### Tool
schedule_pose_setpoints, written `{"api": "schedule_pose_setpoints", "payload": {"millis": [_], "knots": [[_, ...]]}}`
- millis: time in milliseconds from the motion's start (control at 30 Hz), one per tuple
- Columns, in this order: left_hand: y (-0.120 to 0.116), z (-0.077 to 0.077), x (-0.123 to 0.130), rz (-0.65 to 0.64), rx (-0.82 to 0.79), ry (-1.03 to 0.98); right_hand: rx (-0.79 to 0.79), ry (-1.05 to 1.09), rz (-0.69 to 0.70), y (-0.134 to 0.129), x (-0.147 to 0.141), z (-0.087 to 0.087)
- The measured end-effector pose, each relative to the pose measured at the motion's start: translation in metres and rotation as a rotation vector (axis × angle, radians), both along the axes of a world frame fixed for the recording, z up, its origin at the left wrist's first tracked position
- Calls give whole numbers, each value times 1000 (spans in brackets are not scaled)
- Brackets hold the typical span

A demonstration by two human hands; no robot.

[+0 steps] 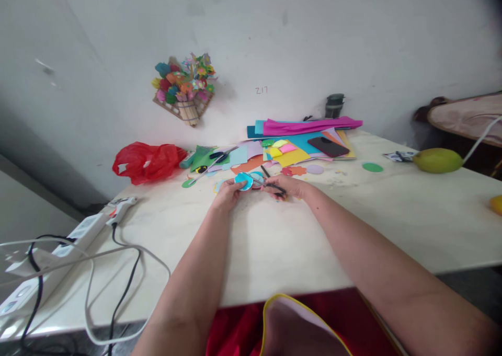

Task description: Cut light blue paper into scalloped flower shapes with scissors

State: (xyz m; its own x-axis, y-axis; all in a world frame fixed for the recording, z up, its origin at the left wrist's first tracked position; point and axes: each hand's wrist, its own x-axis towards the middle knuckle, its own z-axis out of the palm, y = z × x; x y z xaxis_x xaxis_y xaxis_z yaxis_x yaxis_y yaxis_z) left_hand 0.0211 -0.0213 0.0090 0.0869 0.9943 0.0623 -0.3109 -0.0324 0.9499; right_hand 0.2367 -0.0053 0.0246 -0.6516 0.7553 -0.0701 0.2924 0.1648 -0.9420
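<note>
Presently, power strip: lies at the near left, along the side of the table. Its neighbour, the black cord, hangs in loose loops; a snag by the left forearm could pull it.
Glue gun, apparent type: rests at the strip's far end. A pull on its cord could drag it off the left edge.
Left hand: pinches the blue disc between thumb and fingers. With the blades directed leftward, a slip could bring them against the thumb.
Blue disc: sits mid-scene, left of the scissors. A slack pinch could let it turn or crease, leaving an uneven rim.
Pale disc: shows just right of the blue disc, beside the blades; whether held or lying is unclear. A stray closure could nick it.
Scissors: handles right, blades left; the blade gap is too small to tell.
Right hand: grasps the handles. A twisted wrist could skew the blades.
Orange scraps: lie beyond the right hand. A wide wrist sweep could scatter them.
</note>
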Motion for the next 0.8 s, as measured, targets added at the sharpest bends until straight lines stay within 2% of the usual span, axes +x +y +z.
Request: {"api": "schedule_pose_setpoints", "payload": {"millis": [800], "knots": [[-1, 3, -4, -35, -15, 27, -22, -3, -5, 2, 0, -1]]}}
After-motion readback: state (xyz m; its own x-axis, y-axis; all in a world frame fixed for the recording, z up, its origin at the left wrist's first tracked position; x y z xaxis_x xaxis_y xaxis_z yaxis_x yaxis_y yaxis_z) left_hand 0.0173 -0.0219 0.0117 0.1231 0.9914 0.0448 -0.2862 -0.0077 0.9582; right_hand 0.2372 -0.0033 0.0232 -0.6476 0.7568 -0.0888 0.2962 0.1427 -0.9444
